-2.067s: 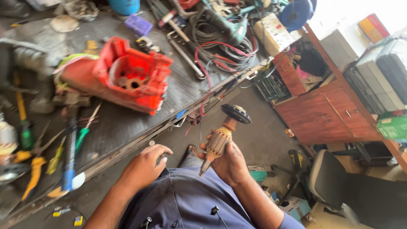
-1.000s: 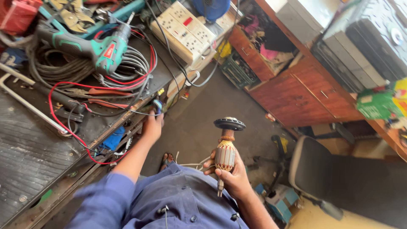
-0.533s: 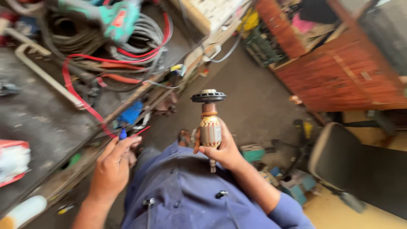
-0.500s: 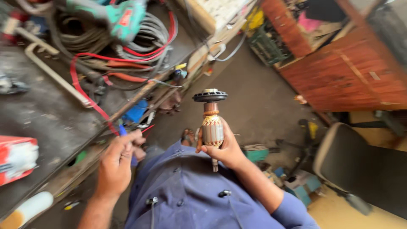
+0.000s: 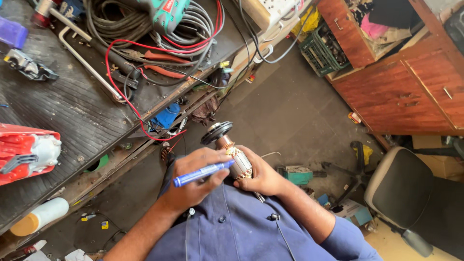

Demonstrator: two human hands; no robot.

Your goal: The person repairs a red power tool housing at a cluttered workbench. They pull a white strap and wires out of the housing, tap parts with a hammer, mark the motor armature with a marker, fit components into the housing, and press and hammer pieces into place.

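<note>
**Motor armature being held in one hand while a blue marker is meeting it**

Nearest the camera, above the lap, the right hand is wrapping its fingers around the lower body of a motor armature, gripping it at the wound core while the shaft tip is poking out below the palm. The black fan disc at the top end is pointing up and away, toward the bench. The left hand is closing around a blue marker, pinching it like a pen, with its tip lying against the copper windings.

The armature is looking like a dense, rigid part of steel and copper, heavy for its size. The laminated core seems the safest place to be gripping; the fine windings and the segmented commutator look easy to scratch, and the thin fan disc could be bending or chipping if knocked. The bare shaft may be slick. The marker is light and stiff.

Further out, to the left, the dark, worn bench is carrying a red tool housing, a white bottle with a yellow cap on its lower ledge, a teal power drill, coiled black and red cables and a metal L-shaped bar. Beyond the hands, the grey concrete floor is littered with small parts, a green crate is sitting by a reddish wooden cabinet, and a black office chair is standing at right.
</note>
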